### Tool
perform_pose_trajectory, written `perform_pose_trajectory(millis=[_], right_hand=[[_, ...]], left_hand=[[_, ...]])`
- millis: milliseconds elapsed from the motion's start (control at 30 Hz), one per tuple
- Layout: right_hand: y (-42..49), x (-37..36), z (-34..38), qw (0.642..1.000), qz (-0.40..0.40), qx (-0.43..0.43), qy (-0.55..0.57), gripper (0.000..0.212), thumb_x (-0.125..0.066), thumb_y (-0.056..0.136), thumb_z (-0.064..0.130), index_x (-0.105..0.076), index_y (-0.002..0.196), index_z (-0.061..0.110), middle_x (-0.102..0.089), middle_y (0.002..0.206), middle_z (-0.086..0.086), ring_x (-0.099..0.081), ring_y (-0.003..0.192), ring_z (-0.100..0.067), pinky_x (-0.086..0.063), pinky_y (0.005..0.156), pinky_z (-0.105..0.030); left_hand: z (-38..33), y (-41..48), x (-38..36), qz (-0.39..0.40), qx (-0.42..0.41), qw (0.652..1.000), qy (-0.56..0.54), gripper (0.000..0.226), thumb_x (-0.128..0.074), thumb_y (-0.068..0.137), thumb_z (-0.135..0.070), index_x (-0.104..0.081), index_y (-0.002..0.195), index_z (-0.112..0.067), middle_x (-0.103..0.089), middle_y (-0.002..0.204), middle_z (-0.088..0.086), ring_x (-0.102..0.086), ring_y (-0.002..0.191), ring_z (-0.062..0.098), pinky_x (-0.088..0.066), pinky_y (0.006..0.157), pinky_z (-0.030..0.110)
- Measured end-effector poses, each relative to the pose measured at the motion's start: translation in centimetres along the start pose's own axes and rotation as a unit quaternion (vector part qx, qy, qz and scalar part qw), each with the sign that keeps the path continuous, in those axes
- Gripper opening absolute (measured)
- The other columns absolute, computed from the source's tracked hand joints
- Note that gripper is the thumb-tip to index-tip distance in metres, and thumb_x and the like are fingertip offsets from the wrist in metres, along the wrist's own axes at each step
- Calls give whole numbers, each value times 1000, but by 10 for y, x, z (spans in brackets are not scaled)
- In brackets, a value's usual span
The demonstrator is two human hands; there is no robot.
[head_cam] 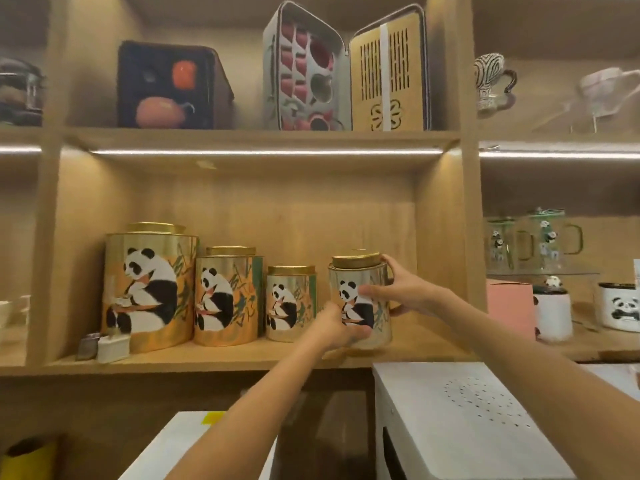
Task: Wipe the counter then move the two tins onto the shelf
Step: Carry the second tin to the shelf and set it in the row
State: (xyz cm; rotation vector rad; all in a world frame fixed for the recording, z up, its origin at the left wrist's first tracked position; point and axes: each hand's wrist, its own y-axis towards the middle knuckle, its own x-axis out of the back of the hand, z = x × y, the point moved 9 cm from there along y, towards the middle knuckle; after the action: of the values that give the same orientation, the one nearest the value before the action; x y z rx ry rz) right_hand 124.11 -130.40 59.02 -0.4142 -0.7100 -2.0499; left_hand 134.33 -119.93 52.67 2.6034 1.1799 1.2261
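Tin-shelving step, looks like the last placement. Both hands grip the small panda tin [360,303] at the right end of the shelf [242,358]: left hand [337,329] closed low on its front near the base, right hand [398,289] wrapped around its right side. Tin upright, just beside the next small tin [291,303]; base contact with the shelf unclear. Next: seat flat, square label, release

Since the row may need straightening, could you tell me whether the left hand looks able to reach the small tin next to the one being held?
Probably yes: the left hand grips the held tin low, beside the small tin, with nothing between them, though it must let go first.
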Motion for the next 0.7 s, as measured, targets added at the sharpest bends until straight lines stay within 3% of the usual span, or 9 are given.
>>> perform_pose_trajectory(millis=[167,333,433,533,600,667,700], right_hand=[[49,6,-49,998,-8,-51,28,137,-91,45,62,-9,153,42,-46,147,-6,-54,114,-26,-56,74,-41],[88,-10,-76,995,12,-55,80,127,-89,55,56,-11,154,41,-55,124,5,-59,107,-20,-58,77,-40],[102,-24,-81,995,25,-48,84,123,-87,59,53,-9,154,41,-50,141,-6,-59,113,-27,-58,75,-39],[115,-29,-82,994,29,-26,101,115,-84,72,44,-4,155,39,-43,150,-9,-60,101,-20,-55,64,-31],[123,-30,-87,993,18,-7,116,110,-81,76,42,-5,156,34,-41,152,-11,-57,114,-25,-55,77,-36],[127,-34,-101,993,-14,-3,118,105,-75,78,52,-10,157,29,-40,154,-11,-48,131,-31,-46,99,-39],[126,-39,-111,992,-33,-3,118,103,-70,77,59,-13,156,28,-41,154,-10,-47,133,-29,-41,101,-35]], left_hand=[[16,44,-22,-8,7,999,-43,78,-75,83,-36,-33,145,-13,-50,144,9,-50,130,27,-45,103,42],[34,65,-24,-65,19,997,-39,70,-73,87,-31,-36,142,-7,-55,136,10,-55,123,25,-50,100,36],[46,68,-24,-85,27,995,-35,69,-71,88,-32,-36,141,-5,-55,136,11,-55,124,25,-47,95,33],[52,75,-26,-112,27,993,-33,62,-69,89,-33,-41,137,-6,-58,131,9,-56,117,20,-44,83,27],[56,80,-28,-127,29,991,-29,60,-70,88,-34,-43,135,-6,-61,125,8,-58,107,17,-41,76,23],[59,85,-29,-144,36,989,-11,60,-71,86,-37,-46,131,-6,-64,119,8,-60,104,18,-42,74,23],[60,88,-29,-154,40,987,2,59,-72,85,-39,-49,127,-6,-66,115,8,-62,102,20,-43,73,24]])
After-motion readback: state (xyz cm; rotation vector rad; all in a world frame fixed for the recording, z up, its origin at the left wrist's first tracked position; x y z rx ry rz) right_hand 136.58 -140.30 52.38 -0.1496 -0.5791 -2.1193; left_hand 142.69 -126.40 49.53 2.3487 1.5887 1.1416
